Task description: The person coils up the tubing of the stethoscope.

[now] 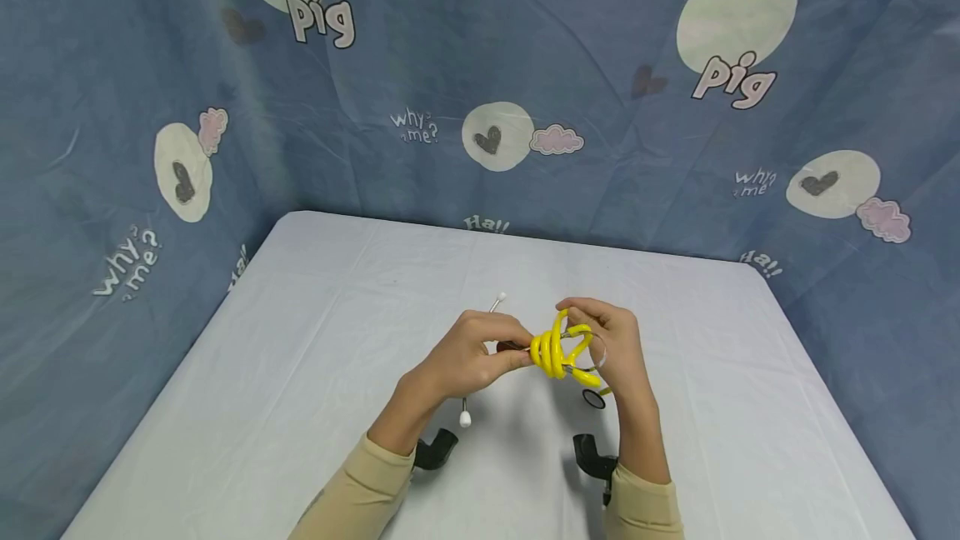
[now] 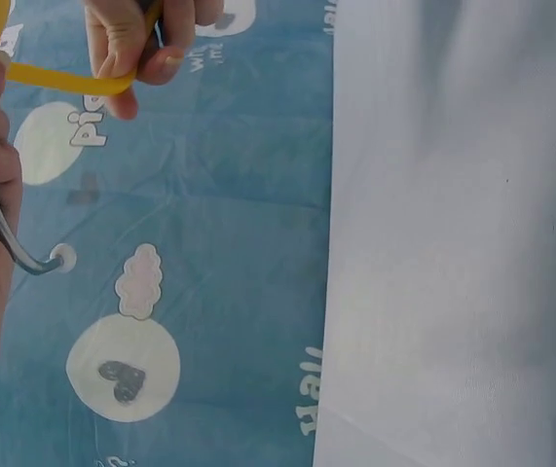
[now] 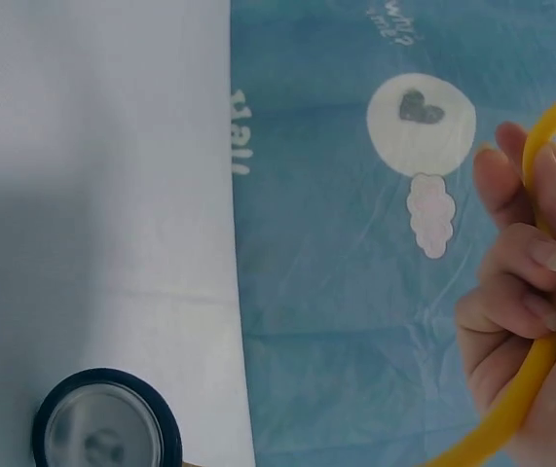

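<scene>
Above the white table, both hands hold a stethoscope with yellow tubing. Part of the tubing is wound into a tight coil with loops at its right end. My left hand pinches the stethoscope at the left end of the coil. White eartips stick out on either side of this hand; one also shows on its curved metal tube in the left wrist view. My right hand has its fingers curled round a yellow length, seen closely in the right wrist view. The round chestpiece hangs below that hand.
A white cloth covers the table. Blue printed fabric stands behind it and along its sides. Black curved pieces sit by the wrists, near the beige sleeves.
</scene>
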`<state>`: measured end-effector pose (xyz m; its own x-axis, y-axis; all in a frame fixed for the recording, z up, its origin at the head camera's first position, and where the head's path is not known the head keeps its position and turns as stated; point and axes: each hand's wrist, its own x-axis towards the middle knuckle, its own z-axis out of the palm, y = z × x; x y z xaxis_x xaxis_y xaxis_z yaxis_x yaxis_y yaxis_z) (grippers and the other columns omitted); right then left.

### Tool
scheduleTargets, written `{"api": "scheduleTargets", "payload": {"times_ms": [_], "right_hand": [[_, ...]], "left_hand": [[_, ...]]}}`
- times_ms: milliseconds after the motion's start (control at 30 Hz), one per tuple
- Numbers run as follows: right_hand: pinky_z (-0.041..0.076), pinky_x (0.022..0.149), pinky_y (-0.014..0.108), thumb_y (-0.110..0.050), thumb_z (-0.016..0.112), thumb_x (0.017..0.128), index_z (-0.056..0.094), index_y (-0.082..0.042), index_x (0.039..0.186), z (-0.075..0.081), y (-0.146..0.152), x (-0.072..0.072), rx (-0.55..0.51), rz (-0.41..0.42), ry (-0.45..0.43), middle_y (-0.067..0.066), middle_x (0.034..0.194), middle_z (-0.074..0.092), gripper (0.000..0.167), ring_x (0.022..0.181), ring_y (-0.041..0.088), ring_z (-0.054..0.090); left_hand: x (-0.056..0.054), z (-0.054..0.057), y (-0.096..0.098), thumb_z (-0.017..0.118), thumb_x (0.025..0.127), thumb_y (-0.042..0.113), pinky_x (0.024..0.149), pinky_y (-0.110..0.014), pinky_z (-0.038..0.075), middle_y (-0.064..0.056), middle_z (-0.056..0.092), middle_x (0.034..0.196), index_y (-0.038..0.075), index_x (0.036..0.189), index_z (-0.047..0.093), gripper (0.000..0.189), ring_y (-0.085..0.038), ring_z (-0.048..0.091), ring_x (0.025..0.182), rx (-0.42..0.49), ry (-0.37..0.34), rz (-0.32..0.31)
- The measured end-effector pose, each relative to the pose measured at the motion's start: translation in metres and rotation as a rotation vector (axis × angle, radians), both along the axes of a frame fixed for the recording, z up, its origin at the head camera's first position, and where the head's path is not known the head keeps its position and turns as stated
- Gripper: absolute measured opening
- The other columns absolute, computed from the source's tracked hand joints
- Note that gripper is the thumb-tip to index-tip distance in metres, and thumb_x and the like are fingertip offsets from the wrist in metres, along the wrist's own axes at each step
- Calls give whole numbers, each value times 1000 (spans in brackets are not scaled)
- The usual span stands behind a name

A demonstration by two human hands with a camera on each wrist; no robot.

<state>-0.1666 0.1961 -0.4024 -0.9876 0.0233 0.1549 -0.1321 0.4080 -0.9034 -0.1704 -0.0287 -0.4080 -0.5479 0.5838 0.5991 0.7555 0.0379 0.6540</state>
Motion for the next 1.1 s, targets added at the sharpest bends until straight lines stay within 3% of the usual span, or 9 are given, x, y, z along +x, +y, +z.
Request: {"api": "scheduleTargets", "payload": {"times_ms": [33, 133, 267, 400, 567, 733, 833, 1000, 1100], "right_hand": [[50, 67, 20, -11, 58, 100, 74, -1, 107, -1, 0, 0, 5, -1, -8, 20, 100, 72, 21, 79, 14, 60], [45, 57, 19, -3, 52, 99, 75, -5, 108, -5, 1, -2, 11, -3, -29, 17, 105, 73, 24, 65, 10, 54], [37, 48, 21, 0, 50, 96, 76, -7, 104, -9, -1, -4, 34, -25, -33, 18, 95, 73, 28, 55, 13, 46], [49, 60, 22, -9, 58, 98, 76, -4, 101, -13, -4, -6, 63, -60, -22, 16, 90, 73, 20, 75, 19, 61], [47, 61, 23, -16, 61, 99, 76, -2, 99, -13, -7, -7, 73, -55, -57, 13, 98, 75, 20, 78, 19, 61], [34, 48, 23, -11, 57, 99, 76, -6, 89, -11, -9, -6, 108, -33, -68, 12, 101, 75, 22, 55, 15, 44], [33, 45, 22, -10, 57, 99, 75, -9, 94, -11, -10, -5, 120, -15, -74, 12, 89, 74, 19, 45, 14, 37], [37, 45, 23, -14, 59, 99, 75, -11, 96, -9, -12, -3, 144, 4, -96, 8, 72, 68, 17, 48, 15, 43], [37, 45, 24, -18, 60, 99, 75, -12, 96, -9, -14, -3, 161, 21, -100, 5, 70, 67, 17, 48, 16, 44]], "left_hand": [[0, 0, -1, 73, 89, 10, 62, -19, 47, 0, 73, 86, 9, 98, 76, 10, -5, 55, 71, 10, -1, 9], [-1, -1, -3, 73, 89, 11, 62, -20, 47, 1, 71, 83, 9, 98, 76, 10, -5, 53, 70, 34, 0, 37], [-3, -1, -5, 73, 90, 13, 62, -21, 46, 1, 70, 81, 11, 98, 77, 9, -7, 52, 69, 59, 2, 92], [-4, -2, -5, 74, 90, 14, 62, -22, 47, 1, 72, 82, 12, 99, 77, 10, -8, 53, 69, 78, -30, 168], [-6, -4, -5, 74, 89, 13, 61, -23, 47, 3, 73, 83, 15, 96, 78, 8, -8, 54, 68, 92, -97, 263], [-7, -5, -8, 75, 88, 11, 62, -24, 48, 7, 72, 83, 19, 93, 78, 10, -8, 55, 68, 92, -122, 347], [-8, -5, -10, 75, 88, 13, 62, -25, 48, 8, 72, 81, 19, 93, 77, 9, -8, 55, 67, 85, -122, 381], [-9, -5, -12, 75, 88, 15, 61, -25, 47, 7, 72, 80, 18, 94, 77, 7, -8, 54, 67, 76, -117, 446], [-11, -6, -12, 75, 88, 15, 61, -25, 48, 6, 73, 80, 16, 94, 77, 7, -8, 55, 66, 72, -119, 488]]}}
